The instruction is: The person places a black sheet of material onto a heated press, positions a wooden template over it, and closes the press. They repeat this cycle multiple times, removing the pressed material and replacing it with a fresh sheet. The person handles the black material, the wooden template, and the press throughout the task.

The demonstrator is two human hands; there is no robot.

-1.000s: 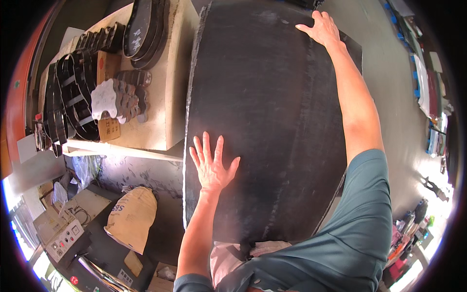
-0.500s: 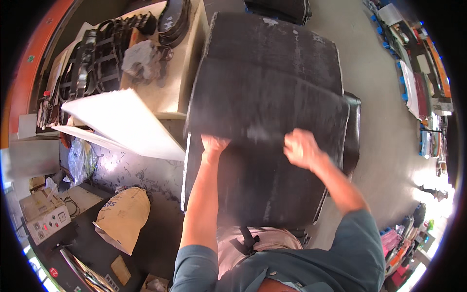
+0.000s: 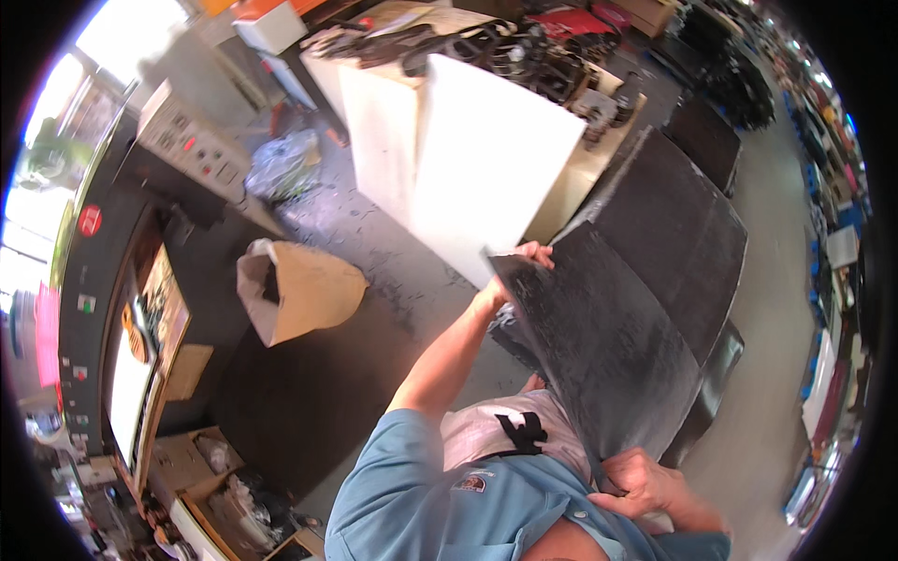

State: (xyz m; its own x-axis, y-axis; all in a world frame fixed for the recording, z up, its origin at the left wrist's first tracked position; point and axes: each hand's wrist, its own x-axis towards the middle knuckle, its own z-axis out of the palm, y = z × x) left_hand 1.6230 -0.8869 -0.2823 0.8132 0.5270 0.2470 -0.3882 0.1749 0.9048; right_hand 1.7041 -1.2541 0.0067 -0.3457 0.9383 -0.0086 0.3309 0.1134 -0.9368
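A large black sheet (image 3: 608, 327), flexible like rubber, is raised along its near edge and sags between my hands. My left hand (image 3: 522, 264) is closed around its left corner, fingers curled over the edge. At the corner nearest my body, my right hand (image 3: 641, 481) is closed on the same sheet. Beyond the lifted part, more black sheet material (image 3: 687, 220) with pale, frayed edges lies spread out. What is under the raised edge is mostly hidden.
White boards (image 3: 496, 159) lean against a table heaped with black straps (image 3: 510, 51). A tan paper sack (image 3: 323, 290) stands on my left, near a control box (image 3: 192, 145) and a clear plastic bag (image 3: 285, 164). Dark scraps litter the floor (image 3: 374, 234).
The view has swung left. My hands have moved from the middle of the black material to two corners of a sheet, whose near edge is now lifted toward my body.
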